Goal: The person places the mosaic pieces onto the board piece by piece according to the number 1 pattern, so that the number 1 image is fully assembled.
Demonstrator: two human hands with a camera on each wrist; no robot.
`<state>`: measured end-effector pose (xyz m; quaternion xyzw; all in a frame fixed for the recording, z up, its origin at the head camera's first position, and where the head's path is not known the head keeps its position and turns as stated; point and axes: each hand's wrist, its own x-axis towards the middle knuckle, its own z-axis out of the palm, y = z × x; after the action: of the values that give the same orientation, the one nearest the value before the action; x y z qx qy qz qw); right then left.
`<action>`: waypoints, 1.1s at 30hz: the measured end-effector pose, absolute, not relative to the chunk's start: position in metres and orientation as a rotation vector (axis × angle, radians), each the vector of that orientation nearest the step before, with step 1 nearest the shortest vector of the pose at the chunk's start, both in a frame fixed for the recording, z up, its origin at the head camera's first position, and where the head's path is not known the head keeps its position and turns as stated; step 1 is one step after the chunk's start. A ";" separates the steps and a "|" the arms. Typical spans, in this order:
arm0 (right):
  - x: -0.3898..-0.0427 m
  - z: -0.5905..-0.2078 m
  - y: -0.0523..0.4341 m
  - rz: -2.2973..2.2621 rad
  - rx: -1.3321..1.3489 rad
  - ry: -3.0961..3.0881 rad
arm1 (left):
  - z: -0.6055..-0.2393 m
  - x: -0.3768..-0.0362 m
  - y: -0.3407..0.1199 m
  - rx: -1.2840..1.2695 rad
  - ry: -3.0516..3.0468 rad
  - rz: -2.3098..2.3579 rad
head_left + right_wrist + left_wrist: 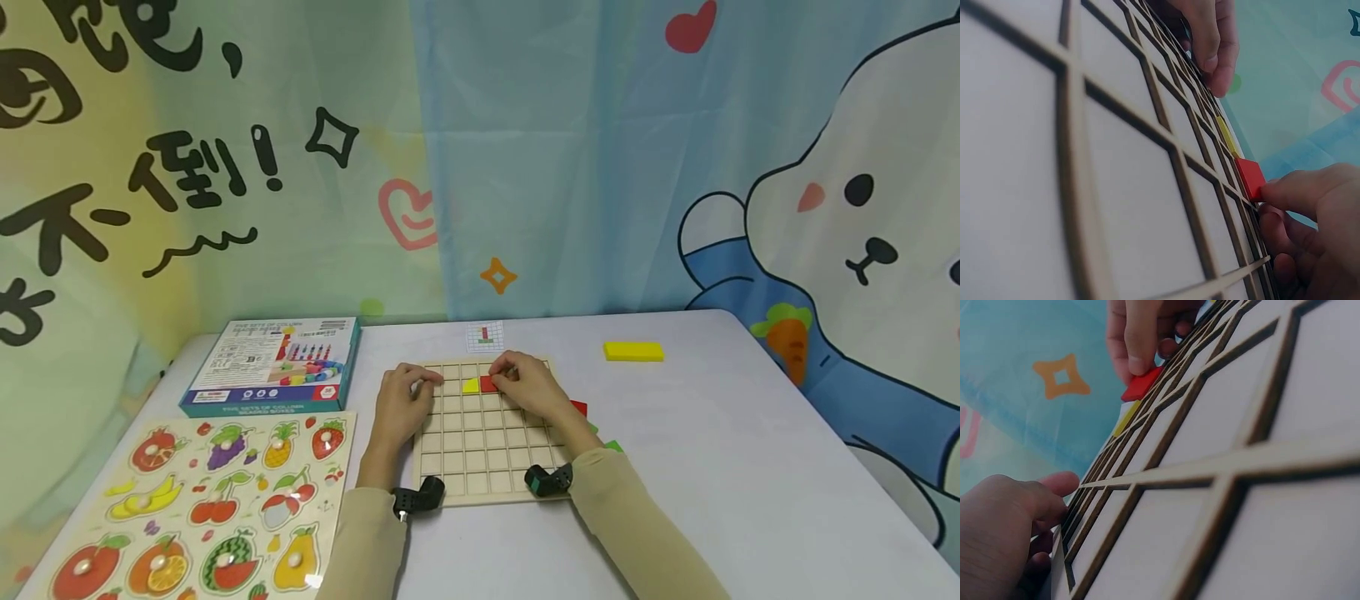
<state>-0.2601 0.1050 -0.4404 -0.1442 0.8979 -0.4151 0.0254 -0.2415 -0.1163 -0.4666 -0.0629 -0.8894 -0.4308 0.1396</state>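
Note:
A wooden grid board (480,437) lies flat on the white table, divided into small square cells. Near its far edge a yellow piece (470,386) sits in a cell, with a red block (488,384) right beside it. My right hand (528,385) pinches this red block between thumb and fingertips; in the right wrist view the block (1250,179) stands tilted at the cells. At the board's upper left edge, my left hand (401,404) grips the rim with curled fingers. Some of its fingertips are hidden behind the edge in the left wrist view.
A small pattern card (484,337) lies behind the board. More red (579,407) and green pieces (613,446) lie partly hidden by my right forearm. A yellow bar (633,352) is at the back right. On the left are a box (273,362) and a fruit puzzle board (187,525).

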 end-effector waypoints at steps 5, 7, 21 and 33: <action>-0.259 -0.440 0.103 -1.264 -0.458 2.807 | -0.466 -0.242 -0.117 -0.177 -2.570 -1.248; -0.259 -0.440 0.102 -1.243 -0.459 2.826 | -0.466 -0.242 -0.117 -0.174 -2.567 -1.248; -0.259 -0.441 0.102 -1.178 -0.466 2.836 | -0.466 -0.241 -0.118 -0.267 -2.582 -1.252; -0.257 -0.437 0.103 -1.144 -0.515 2.807 | -0.457 -0.236 -0.122 -0.429 -2.833 -1.174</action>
<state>-0.2571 0.1027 -0.4374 -0.1674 0.9125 -0.3718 0.0333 -0.2365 -0.1224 -0.4574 -0.1385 -0.9146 -0.3792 0.0225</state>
